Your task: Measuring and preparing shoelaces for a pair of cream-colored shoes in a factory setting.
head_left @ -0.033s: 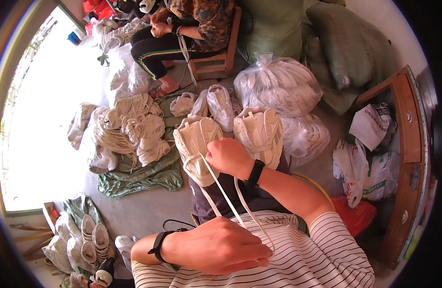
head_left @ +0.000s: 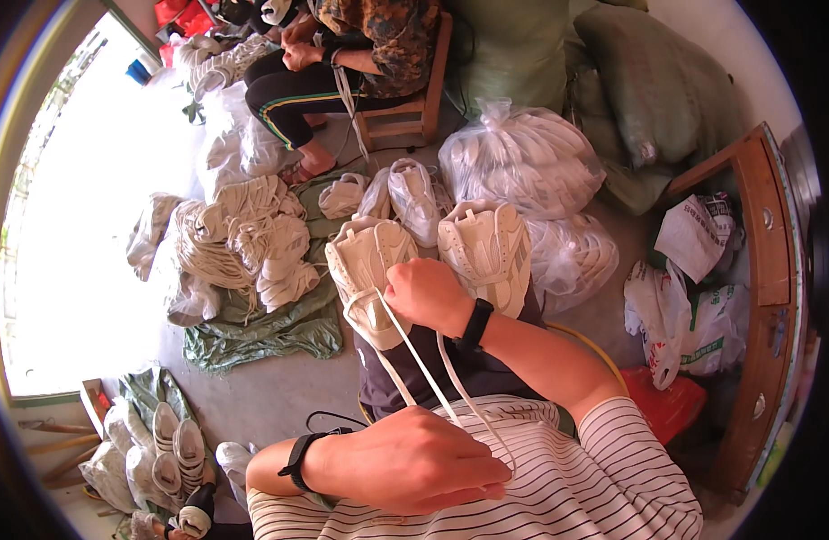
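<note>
Two beige sneakers, the left shoe [head_left: 365,252] and the right shoe [head_left: 484,247], rest side by side over my knees with toes toward me. A pale shoelace [head_left: 421,362] runs from the left shoe's front down to my left hand [head_left: 410,461]. That hand is closed on it low before my striped shirt, with a loop by its fingertips. My right hand [head_left: 428,292] is curled against the left shoe's inner edge, closed on the lace; its fingertips are mostly hidden. Another lace strand hangs below the right wrist.
Shoes and coiled laces [head_left: 239,238] lie heaped on a green sheet [head_left: 261,346] at left. Clear bags of shoes [head_left: 522,157] stand beyond my knees. Another person [head_left: 342,67] sits on a wooden chair [head_left: 419,112]. A wooden desk [head_left: 765,297] stands at right.
</note>
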Demonstrator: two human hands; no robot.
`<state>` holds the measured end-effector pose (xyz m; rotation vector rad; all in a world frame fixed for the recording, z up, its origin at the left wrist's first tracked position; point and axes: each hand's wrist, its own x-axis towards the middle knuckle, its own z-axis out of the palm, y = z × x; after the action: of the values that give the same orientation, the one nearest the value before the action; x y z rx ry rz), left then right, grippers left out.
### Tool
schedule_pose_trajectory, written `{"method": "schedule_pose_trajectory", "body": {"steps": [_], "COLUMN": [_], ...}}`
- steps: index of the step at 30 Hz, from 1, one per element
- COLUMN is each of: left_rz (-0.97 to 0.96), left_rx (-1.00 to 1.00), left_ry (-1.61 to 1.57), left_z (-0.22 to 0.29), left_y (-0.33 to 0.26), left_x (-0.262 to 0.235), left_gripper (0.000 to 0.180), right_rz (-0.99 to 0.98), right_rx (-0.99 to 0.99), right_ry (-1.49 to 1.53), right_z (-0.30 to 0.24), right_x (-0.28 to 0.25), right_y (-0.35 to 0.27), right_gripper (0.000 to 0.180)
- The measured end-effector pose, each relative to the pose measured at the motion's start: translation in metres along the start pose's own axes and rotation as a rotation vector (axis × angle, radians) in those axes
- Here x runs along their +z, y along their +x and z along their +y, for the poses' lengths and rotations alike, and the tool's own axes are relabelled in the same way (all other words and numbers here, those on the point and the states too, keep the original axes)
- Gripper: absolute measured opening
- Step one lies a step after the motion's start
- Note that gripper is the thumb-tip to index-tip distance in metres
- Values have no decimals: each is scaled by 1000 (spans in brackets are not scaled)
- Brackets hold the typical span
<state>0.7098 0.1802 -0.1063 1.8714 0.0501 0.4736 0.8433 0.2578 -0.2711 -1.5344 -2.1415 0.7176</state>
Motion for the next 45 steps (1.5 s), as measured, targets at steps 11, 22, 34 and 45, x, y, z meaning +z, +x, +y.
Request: {"method": "schedule_pose_trajectory", "body": {"steps": [11,22,34,45], "left_rz": [622,751,542,325], "left_rx": [-696,-837,-958,-992], "left_ry": [163,150,64,23], "left_z": [-63,-168,-167,-184], "left_y": [-34,-59,-43,-27], "left_x": [-37,-53,-60,-79], "left_gripper": [18,21,23,41], "right_rz": [69,-2,6,9], "right_rx": [136,134,132,112], "right_ry": [266,591,630,631], "right_z": [32,37,35,42], "right_x": [16,25,16,17], "right_y": [-21,-29,-41,-55], "right_gripper": [37,82,83,84]}}
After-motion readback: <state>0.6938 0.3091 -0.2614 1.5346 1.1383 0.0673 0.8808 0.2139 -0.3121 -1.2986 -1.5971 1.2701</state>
